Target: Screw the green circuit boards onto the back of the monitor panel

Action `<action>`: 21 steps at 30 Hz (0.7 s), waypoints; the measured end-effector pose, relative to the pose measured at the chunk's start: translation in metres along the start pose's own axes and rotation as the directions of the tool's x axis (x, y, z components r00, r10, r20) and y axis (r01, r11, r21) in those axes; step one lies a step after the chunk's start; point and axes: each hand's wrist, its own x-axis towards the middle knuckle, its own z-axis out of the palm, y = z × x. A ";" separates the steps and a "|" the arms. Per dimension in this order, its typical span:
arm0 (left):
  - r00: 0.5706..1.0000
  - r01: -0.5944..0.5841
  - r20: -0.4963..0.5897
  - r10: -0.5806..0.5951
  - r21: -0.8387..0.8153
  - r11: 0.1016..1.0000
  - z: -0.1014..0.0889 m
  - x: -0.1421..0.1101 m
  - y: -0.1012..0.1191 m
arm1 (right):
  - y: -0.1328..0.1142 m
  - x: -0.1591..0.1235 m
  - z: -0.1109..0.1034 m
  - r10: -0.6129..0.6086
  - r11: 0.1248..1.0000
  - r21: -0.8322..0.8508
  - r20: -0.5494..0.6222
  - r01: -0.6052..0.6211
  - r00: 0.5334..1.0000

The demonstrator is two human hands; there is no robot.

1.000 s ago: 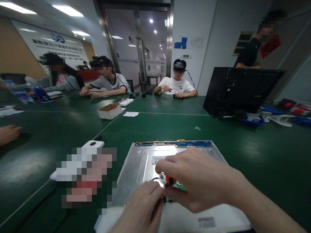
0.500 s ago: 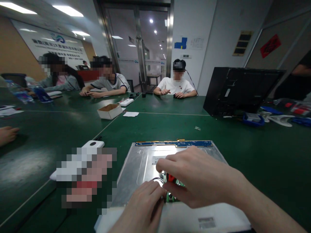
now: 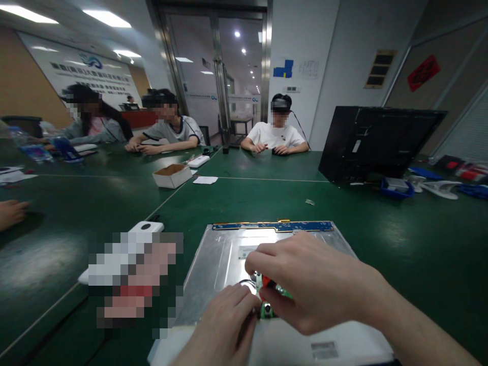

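Note:
A flat metal-backed display panel (image 3: pixel 206 264) lies on the green table in front of me, a blue circuit strip (image 3: pixel 247 226) along its far edge. A small green circuit board (image 3: pixel 271 311) sits on the panel, partly hidden under my hands. My right hand (image 3: pixel 305 279) is closed over the board around a red-and-black screwdriver (image 3: pixel 266 281); only a bit of its handle shows and its tip is hidden. At the board's left edge, my left hand (image 3: pixel 224 320) rests with its fingers curled together; what they pinch is hidden. A dark cable (image 3: pixel 247 282) loops beside the fingertips.
Left of the panel lies a white device (image 3: pixel 147 227) beside a blurred-out patch. Farther off are an open white box (image 3: pixel 171 178) and a paper slip (image 3: pixel 205 180). A black monitor (image 3: pixel 377 142) stands at right, near a blue tray (image 3: pixel 396 188). Several people sit around the table.
My right hand has turned slightly about the screwdriver, its thumb and lower edge shifting a little. My left hand stays in place on the board's edge.

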 end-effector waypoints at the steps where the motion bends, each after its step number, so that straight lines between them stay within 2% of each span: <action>1: 1.000 0.004 -0.003 -0.004 0.005 1.000 0.000 0.000 0.000 | 0.000 0.000 0.000 0.007 1.000 -0.002 -0.003 -0.007 1.000; 9: 1.000 -0.009 -0.029 0.009 0.006 1.000 0.003 -0.001 -0.003 | 0.000 0.001 0.000 0.030 1.000 -0.008 -0.002 -0.030 1.000; 16: 1.000 -0.014 -0.028 0.015 0.013 1.000 0.002 0.000 -0.001 | 0.000 -0.002 0.001 -0.025 1.000 -0.001 -0.028 0.025 0.999; 21: 0.999 -0.003 -0.038 0.003 0.014 1.000 0.000 -0.001 0.001 | 0.001 -0.001 0.001 -0.002 1.000 -0.020 -0.023 0.001 1.000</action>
